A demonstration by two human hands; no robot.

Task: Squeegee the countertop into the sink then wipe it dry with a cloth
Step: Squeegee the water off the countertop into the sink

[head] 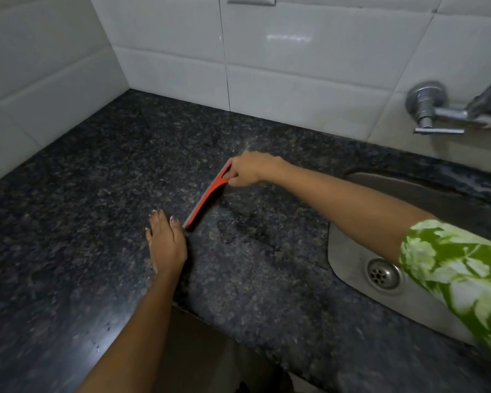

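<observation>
Holding orange plastic squeegee with grey rubber blade by handle end, our right hand curled round it; blade on wet dark speckled granite tabletop, left of steel sink. Left hand flat, fingers straight, beside blade tip. We judge squeegee light, frame stiff, edge flexible, handle maybe slippery: grip handle firmly.

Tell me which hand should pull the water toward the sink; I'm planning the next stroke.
Right. The right hand already grips the squeegee, its blade on the countertop beside the puddle, with the sink on that side. The left hand rests flat, holding nothing.
</observation>
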